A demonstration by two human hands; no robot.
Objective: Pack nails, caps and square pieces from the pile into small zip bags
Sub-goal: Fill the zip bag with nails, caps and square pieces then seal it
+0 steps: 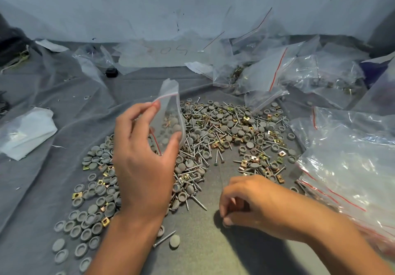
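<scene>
Grey cloth-covered bench [213, 253] against a scuffed pale wall [192, 3].
Left hand [143, 157] pinches a clear zip bag [171, 112] above the pile [224, 133] of round caps, nails, brass squares; right hand [254, 202], at 5 o'clock, fingers curled, contents unclear.

Zip bag [171, 112] in left hand [141, 157]

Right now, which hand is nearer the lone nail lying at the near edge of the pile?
Left. The left hand is raised just above the lone nail, its wrist beside it; the right hand sits farther right, across bare cloth.
</scene>
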